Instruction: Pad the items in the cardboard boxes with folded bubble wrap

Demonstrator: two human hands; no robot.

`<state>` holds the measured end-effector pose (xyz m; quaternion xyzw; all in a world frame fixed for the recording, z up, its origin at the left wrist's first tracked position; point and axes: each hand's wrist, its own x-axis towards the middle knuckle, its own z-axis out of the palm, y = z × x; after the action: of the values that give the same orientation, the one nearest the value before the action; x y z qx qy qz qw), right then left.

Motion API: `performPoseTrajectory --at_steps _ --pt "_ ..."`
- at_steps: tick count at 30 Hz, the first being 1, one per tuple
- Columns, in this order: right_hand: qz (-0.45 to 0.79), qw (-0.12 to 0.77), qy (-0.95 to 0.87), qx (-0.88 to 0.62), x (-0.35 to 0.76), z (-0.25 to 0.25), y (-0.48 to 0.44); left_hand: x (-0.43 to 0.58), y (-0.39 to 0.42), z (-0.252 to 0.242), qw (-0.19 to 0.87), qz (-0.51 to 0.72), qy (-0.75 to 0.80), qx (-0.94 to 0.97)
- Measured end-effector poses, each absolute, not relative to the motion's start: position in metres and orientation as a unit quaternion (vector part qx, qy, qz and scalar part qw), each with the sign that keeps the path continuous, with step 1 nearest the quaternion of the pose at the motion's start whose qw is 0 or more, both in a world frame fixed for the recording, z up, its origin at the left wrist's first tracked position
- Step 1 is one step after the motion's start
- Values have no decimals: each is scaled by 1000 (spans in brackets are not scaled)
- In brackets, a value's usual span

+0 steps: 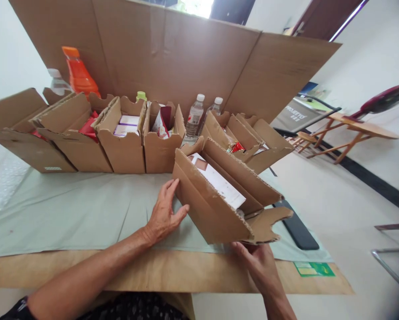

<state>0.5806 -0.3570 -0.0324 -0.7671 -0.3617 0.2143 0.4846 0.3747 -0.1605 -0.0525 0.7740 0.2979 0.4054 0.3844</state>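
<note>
An open-topped cardboard box (pixel 213 204) sits turned at an angle near the table's front edge, with a white carton (pixel 217 182) lying inside it. Against its left side rest the fingertips of my left hand (pixel 164 213), thumb and fingers apart. My right hand (pixel 257 264) grips the box low at its near end, where a cut flap (pixel 269 222) sticks out. The fingers of that hand are partly hidden beneath the cardboard. Something clear, too covered to name, lies under the carton's near end.
Behind stands a row of similar boxes (pixel 126 153) holding packets and cartons. Water bottles (pixel 195 115) and an orange drink bottle (pixel 81 78) stand before a tall cardboard panel (pixel 186 53). A black phone-like slab (pixel 299 229) and a green card (pixel 314 269) lie at right.
</note>
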Motion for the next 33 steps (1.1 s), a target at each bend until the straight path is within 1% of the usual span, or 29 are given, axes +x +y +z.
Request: performPoseTrajectory --at_steps 2,4,10,13,17,25,29,33 --pt "261 476 -389 -744 589 -24 -345 378 -166 -54 393 389 274 787" --pt "275 476 -394 -737 590 -21 -338 381 -169 -53 408 371 255 795" --pt "276 512 -340 -739 571 -34 -338 381 -168 -51 447 332 190 809" --pt "258 510 -340 -747 563 -39 -335 379 -167 -52 457 332 168 808" --pt "183 468 -374 -780 560 -31 -317 380 -160 -56 453 335 166 809" --pt "143 370 -444 -804 568 -4 -277 382 -147 -67 409 357 235 806" --pt "89 298 -458 -833 576 -2 -250 384 -145 -73 382 365 281 801" --pt "61 267 -435 -858 590 -5 -206 383 -144 -77 357 352 292 814"
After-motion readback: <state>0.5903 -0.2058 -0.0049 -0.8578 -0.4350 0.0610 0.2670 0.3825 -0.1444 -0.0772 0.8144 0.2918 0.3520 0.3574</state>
